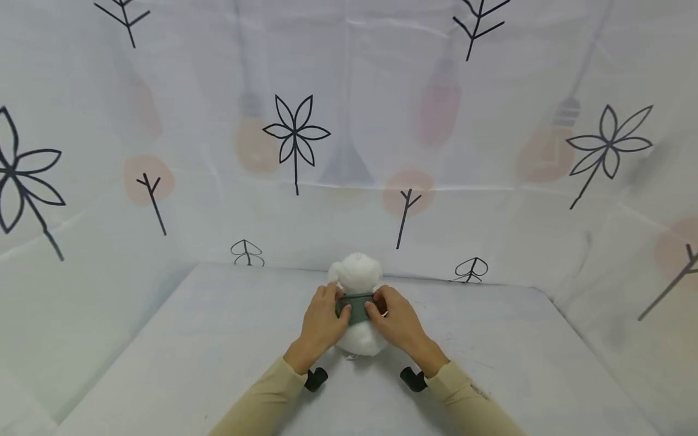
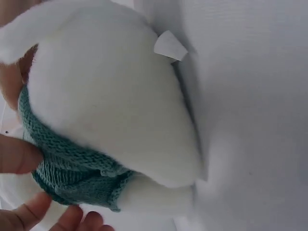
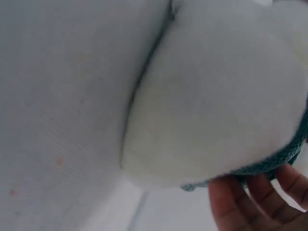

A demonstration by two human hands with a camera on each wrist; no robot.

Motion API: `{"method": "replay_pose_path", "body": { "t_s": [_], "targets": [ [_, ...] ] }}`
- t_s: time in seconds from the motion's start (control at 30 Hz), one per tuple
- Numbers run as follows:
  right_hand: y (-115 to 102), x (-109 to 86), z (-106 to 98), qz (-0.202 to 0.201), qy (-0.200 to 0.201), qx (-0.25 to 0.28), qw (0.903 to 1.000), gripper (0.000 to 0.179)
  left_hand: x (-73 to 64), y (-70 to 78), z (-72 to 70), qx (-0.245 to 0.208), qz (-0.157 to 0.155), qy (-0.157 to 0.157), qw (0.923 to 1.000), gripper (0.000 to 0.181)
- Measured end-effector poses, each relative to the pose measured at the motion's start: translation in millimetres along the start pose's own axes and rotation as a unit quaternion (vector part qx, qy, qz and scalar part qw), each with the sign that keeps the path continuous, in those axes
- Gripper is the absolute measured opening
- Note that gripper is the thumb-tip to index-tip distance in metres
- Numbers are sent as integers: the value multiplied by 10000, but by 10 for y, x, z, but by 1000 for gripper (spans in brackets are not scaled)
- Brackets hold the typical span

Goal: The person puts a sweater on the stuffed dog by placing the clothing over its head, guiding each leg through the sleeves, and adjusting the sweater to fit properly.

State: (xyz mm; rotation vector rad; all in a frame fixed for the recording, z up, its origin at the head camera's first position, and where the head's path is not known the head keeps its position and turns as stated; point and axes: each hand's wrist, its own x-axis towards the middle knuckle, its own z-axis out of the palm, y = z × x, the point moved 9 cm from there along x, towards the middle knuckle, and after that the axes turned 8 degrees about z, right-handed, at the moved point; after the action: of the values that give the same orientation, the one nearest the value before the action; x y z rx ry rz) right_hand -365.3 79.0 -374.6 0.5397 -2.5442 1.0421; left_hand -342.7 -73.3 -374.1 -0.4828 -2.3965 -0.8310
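A white plush toy (image 1: 360, 339) sits on the white table, its back to the head camera. Round its upper body is a small green knitted sweater (image 1: 358, 307), bunched up above the rounded lower part. My left hand (image 1: 324, 318) grips the sweater's left side; in the left wrist view its thumb (image 2: 19, 155) lies on the knit, with fingers along the other edge. On the right side my right hand (image 1: 400, 318) pinches the knit near its edge, fingers (image 3: 269, 195) curled against it in the right wrist view. The toy's front is hidden.
A white tag (image 2: 171, 46) sticks out from the plush near the table. Black wrist devices (image 1: 414, 379) show beneath both forearms. Behind the table (image 1: 218, 327) hangs a pale curtain (image 1: 349, 212) printed with flowers and twigs.
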Motion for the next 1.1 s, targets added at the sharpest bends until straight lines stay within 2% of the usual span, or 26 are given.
{"method": "replay_pose_path", "body": {
  "t_s": [0.13, 0.27, 0.4, 0.67, 0.87, 1.1],
  "targets": [
    [42, -92, 77, 436, -533, -132, 9975, 43, -94, -36, 56, -383, -244, -437, 9980, 32],
    [58, -141, 82, 670, -719, -32, 9952, 59, -144, -48, 81, -635, -160, -566, 9963, 40],
    [48, -168, 67, 709, -801, 108, 9942, 61, -149, -54, 84, -835, 3, -601, 9947, 50],
    [53, -197, 90, 594, -854, 58, 9946, 60, -162, -66, 133, -1175, 39, -804, 9898, 55],
    [44, -213, 96, 568, -842, 10, 9948, 65, -175, -73, 148, -1208, -104, -847, 9890, 53],
    [63, -215, 96, 633, -768, -152, 9949, 71, -168, -54, 141, -1184, -32, -775, 9899, 52]
  ]
}}
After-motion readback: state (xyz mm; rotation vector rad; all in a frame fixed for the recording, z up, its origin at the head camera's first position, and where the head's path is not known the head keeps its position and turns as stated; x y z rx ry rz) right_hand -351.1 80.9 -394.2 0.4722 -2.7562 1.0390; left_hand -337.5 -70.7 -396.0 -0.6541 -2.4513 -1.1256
